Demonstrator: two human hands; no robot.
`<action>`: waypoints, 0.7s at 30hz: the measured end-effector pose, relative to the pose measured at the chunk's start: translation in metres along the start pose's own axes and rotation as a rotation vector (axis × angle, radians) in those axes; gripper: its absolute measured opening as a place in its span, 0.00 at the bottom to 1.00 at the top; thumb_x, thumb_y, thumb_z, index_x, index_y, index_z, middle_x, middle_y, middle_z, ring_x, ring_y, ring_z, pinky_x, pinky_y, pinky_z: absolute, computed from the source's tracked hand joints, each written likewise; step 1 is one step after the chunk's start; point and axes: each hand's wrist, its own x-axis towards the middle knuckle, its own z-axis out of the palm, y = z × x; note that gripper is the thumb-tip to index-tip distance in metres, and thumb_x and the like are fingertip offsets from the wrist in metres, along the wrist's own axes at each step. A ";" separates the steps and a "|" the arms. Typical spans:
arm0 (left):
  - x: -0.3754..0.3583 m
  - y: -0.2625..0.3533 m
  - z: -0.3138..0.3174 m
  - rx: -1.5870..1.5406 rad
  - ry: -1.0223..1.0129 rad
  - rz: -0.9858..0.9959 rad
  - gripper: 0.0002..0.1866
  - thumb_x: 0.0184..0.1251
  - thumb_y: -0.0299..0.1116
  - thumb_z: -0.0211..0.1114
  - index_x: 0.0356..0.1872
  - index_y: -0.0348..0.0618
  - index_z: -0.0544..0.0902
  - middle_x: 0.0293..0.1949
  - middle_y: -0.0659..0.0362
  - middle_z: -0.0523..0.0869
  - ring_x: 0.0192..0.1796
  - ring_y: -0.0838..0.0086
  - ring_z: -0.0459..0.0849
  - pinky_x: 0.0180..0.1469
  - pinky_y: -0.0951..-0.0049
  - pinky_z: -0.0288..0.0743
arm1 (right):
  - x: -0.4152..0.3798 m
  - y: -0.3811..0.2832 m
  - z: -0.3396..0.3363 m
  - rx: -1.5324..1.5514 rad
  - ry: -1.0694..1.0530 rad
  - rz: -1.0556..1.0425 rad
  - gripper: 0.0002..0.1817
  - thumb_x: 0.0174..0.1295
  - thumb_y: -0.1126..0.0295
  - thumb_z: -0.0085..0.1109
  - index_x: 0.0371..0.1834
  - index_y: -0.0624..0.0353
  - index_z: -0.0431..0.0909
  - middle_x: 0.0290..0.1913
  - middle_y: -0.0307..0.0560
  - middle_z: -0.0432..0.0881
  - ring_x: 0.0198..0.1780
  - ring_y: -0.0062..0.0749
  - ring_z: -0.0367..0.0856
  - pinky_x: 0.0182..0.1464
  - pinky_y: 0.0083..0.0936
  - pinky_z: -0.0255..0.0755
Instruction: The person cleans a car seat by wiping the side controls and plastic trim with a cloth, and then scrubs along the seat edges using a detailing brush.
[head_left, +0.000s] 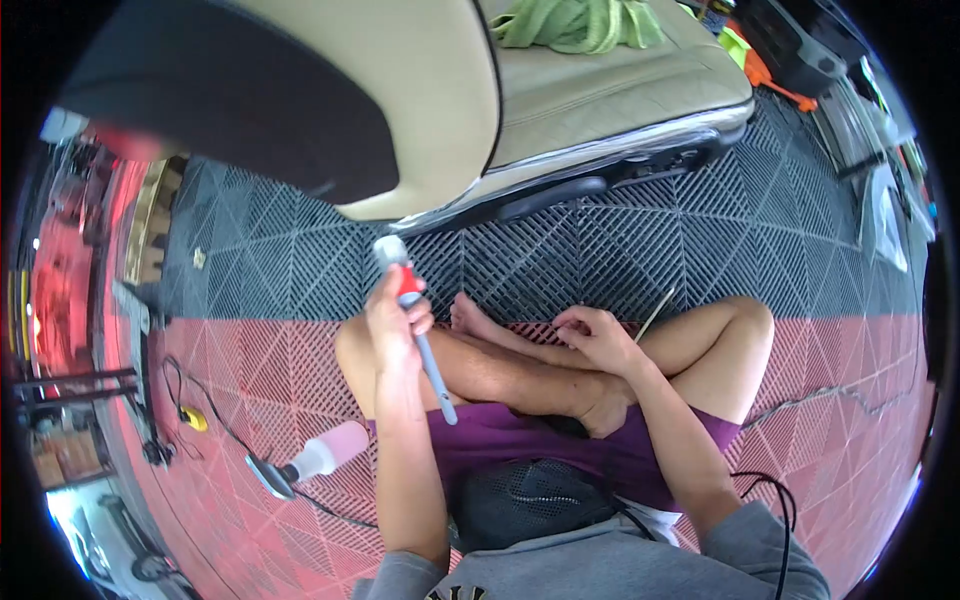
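My left hand (395,318) is closed around a detailing brush (430,362) with a grey handle, a red collar and pale bristles. The brush tilts, its bristle end up near the car seat's lower edge. Over my crossed legs, my right hand (592,338) has its fingers curled together; whatever may be between them is too small to make out. A thin pale stick (656,312) shows just beyond the right wrist, partly hidden behind it. In front stands a beige car seat (600,115) with a dark back panel. Green towels (585,25) lie on its cushion.
A spray bottle (335,447) with pinkish liquid lies on the tiled floor (270,400) to my left, near a black cable and a yellow object (194,419). A wooden pallet (152,225) stands farther left. Another cord (850,392) runs along the floor on the right.
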 end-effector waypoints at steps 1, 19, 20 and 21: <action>-0.002 0.000 0.020 0.060 -0.063 0.009 0.15 0.79 0.44 0.56 0.47 0.43 0.79 0.30 0.63 0.79 0.15 0.89 0.65 0.12 0.87 0.53 | 0.000 -0.002 0.002 -0.021 0.016 -0.054 0.10 0.64 0.71 0.63 0.46 0.65 0.83 0.36 0.54 0.88 0.38 0.34 0.88 0.44 0.30 0.80; -0.033 -0.011 0.091 0.170 -0.370 -0.054 0.21 0.79 0.46 0.56 0.58 0.38 0.76 0.35 0.58 0.79 0.16 0.88 0.63 0.13 0.88 0.51 | 0.001 0.008 0.002 -0.014 -0.009 -0.130 0.10 0.62 0.75 0.63 0.45 0.67 0.83 0.38 0.54 0.87 0.40 0.37 0.87 0.47 0.31 0.80; -0.033 -0.011 0.103 0.189 -0.442 -0.035 0.21 0.79 0.46 0.56 0.58 0.37 0.75 0.36 0.58 0.79 0.16 0.88 0.63 0.14 0.88 0.52 | -0.001 0.007 0.002 -0.019 -0.019 -0.116 0.10 0.62 0.75 0.63 0.45 0.67 0.83 0.38 0.54 0.87 0.40 0.37 0.87 0.47 0.32 0.80; -0.033 -0.010 0.114 0.177 -0.453 -0.026 0.21 0.80 0.46 0.55 0.58 0.38 0.75 0.36 0.58 0.79 0.17 0.88 0.63 0.14 0.88 0.52 | -0.002 0.004 0.000 -0.026 -0.032 -0.108 0.10 0.62 0.75 0.63 0.45 0.67 0.83 0.38 0.54 0.87 0.40 0.37 0.87 0.48 0.32 0.80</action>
